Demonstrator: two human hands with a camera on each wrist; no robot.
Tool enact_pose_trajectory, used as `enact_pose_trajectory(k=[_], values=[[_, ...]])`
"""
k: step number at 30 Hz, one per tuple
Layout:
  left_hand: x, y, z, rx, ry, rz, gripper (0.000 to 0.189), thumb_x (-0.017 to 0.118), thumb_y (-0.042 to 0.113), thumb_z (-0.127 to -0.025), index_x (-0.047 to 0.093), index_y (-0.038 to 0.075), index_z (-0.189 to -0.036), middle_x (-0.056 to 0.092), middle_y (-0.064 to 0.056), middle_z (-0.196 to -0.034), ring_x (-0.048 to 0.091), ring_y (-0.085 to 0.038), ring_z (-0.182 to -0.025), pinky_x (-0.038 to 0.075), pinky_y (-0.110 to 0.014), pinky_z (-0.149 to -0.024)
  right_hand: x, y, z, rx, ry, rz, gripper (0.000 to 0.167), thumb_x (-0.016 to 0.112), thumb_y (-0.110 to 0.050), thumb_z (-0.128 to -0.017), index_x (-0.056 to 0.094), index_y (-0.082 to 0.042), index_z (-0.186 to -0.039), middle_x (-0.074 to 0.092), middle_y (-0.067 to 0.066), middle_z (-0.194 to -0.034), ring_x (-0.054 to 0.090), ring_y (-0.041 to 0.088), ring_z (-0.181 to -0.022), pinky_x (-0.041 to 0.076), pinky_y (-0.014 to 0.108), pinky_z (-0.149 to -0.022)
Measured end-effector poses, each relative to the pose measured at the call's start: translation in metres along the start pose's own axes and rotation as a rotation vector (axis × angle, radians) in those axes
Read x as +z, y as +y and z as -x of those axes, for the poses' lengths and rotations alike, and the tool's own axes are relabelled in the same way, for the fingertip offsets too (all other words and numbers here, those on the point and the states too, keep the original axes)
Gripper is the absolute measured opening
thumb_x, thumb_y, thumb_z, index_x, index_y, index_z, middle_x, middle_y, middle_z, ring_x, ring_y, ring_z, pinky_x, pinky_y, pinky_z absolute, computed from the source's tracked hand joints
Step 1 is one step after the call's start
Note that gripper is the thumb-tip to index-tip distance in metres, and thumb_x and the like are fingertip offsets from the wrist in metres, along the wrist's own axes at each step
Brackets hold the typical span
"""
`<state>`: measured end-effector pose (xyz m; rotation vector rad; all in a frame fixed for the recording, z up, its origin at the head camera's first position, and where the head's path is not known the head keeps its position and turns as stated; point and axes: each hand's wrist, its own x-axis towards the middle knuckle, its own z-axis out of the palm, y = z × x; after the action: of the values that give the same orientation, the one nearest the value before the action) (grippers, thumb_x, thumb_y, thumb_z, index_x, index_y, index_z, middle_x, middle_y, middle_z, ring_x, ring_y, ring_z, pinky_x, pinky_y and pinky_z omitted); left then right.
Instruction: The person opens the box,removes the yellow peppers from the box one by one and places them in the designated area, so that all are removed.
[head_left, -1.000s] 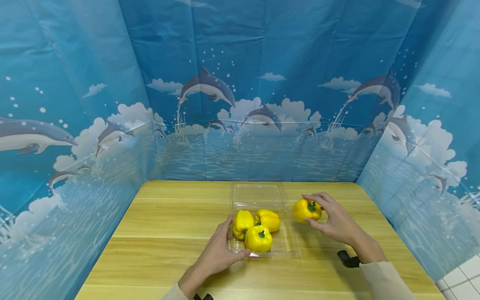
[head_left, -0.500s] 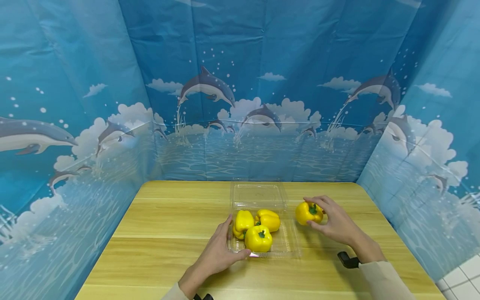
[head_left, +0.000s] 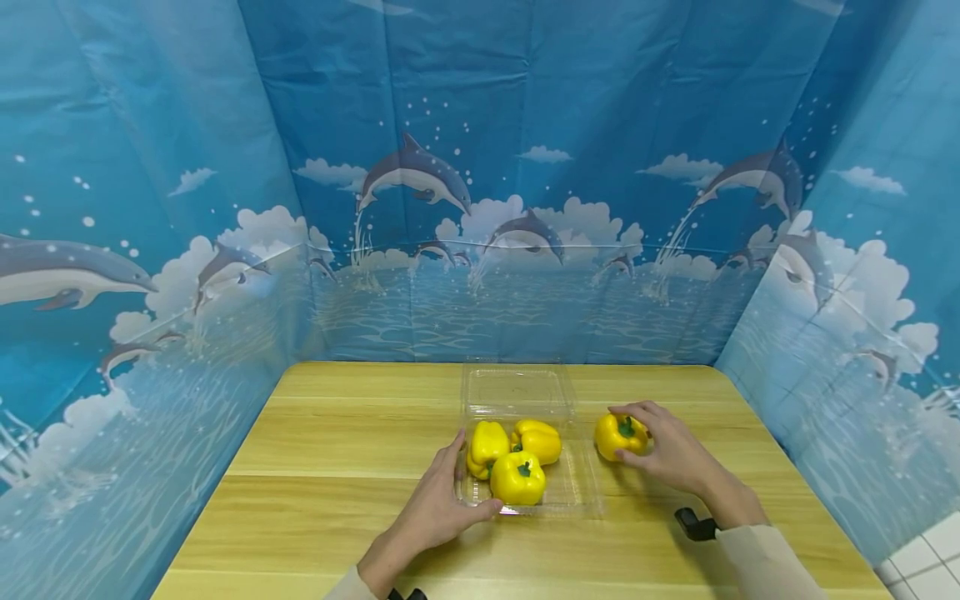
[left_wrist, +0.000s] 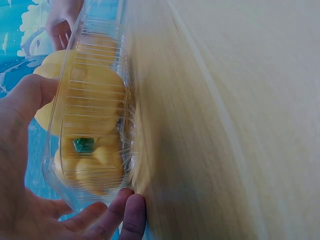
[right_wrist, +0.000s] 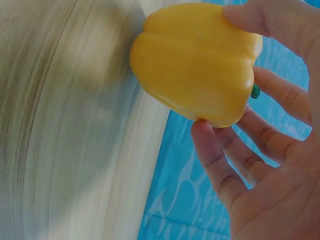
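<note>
In the head view, my right hand (head_left: 673, 450) grips a yellow bell pepper (head_left: 617, 438) by its sides, thumb opposite the fingers, to the right of a clear plastic clamshell container (head_left: 574, 483). The right wrist view has this bell pepper (right_wrist: 195, 65) with its base close against the tabletop and its green stem toward the palm. My left hand (head_left: 435, 504) holds the container's front left corner, thumb along the front and fingers along the left side. Three more yellow peppers (head_left: 517, 479) lie inside, grouped at the left.
The container's lid (head_left: 517, 390) is folded back flat toward the far edge of the wooden table (head_left: 337, 475). A blue dolphin-print curtain (head_left: 465, 308) surrounds the table at the back and sides. A black strap piece (head_left: 696, 525) sits at the right wrist.
The right hand has lowered the pepper toward the tabletop and moved slightly to the right, away from the container. The left hand and the three peppers inside stay where they were.
</note>
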<state>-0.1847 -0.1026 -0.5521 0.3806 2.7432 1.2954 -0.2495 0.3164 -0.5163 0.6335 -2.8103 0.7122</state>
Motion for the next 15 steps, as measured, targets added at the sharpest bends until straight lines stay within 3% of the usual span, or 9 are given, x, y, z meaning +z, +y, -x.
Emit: enact_pose_trajectory(k=[10, 15], values=[[-0.0002, -0.0002, 0.0011, 0.009, -0.006, 0.023, 0.134, 0.093, 0.066, -0.091, 0.018, 0.01, -0.188, 0.039, -0.023, -0.187, 0.069, -0.04, -0.142, 0.06, -0.068, -0.118, 0.0022, 0.0022, -0.0013, 0.032, -0.026, -0.009, 0.064, 0.093, -0.024, -0.099, 0.071, -0.008, -0.157, 0.072, 0.019, -0.146, 0.072, 0.044, -0.127, 0.065, 0.065, -0.1], [-0.0001, -0.0005, 0.0005, 0.01, -0.004, 0.017, 0.135, 0.092, 0.068, -0.091, 0.018, 0.011, -0.188, 0.04, -0.023, -0.186, 0.069, -0.039, -0.142, 0.06, -0.068, -0.118, 0.0029, 0.0005, -0.0008, 0.023, -0.015, -0.003, 0.063, 0.094, -0.026, -0.1, 0.071, -0.009, -0.156, 0.073, 0.02, -0.148, 0.071, 0.048, -0.133, 0.062, 0.074, -0.108]])
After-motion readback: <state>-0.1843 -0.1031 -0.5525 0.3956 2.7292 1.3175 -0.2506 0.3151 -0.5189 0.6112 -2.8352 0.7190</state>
